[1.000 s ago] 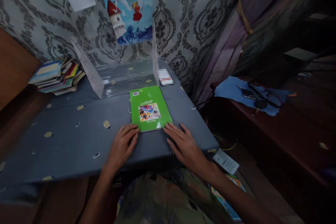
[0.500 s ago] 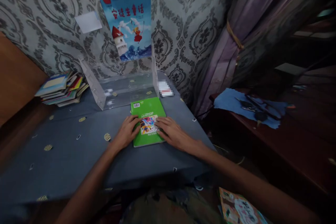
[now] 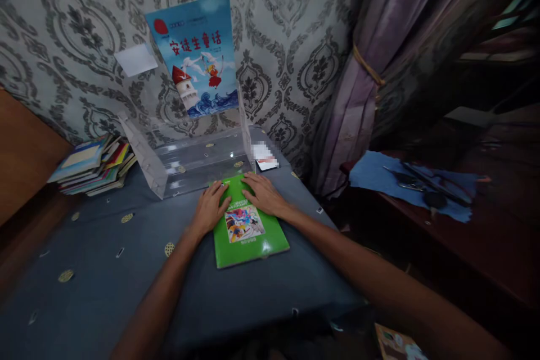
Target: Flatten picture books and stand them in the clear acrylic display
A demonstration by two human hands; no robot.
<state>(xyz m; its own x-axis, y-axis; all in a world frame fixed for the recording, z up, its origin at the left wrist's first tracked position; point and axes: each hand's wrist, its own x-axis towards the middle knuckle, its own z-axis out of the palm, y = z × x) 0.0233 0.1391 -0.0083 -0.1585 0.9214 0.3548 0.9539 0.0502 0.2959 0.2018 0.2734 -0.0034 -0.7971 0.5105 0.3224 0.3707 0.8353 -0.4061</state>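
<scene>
A green book (image 3: 248, 236) with a colourful picture on its cover lies flat on the grey-blue tablecloth (image 3: 105, 270). My left hand (image 3: 210, 208) rests on its far left corner with fingers stretched out flat. At the far right corner lies my right hand (image 3: 264, 193), fingers also spread. Both hands sit at the book's far edge, right in front of a clear acrylic stand (image 3: 189, 160). A blue picture book (image 3: 196, 56) stands upright in that stand against the wall.
A stack of several thin books (image 3: 90, 164) lies at the table's far left. A small card (image 3: 265, 157) sits right of the stand. To the right, a dark wooden surface holds a blue cloth (image 3: 405, 183) with scissors and keys. A purple curtain (image 3: 371, 50) hangs behind.
Both hands slid from the book's near edge, over its cover, to its far edge by the clear stand. The view tilted, so the book sits lower in frame.
</scene>
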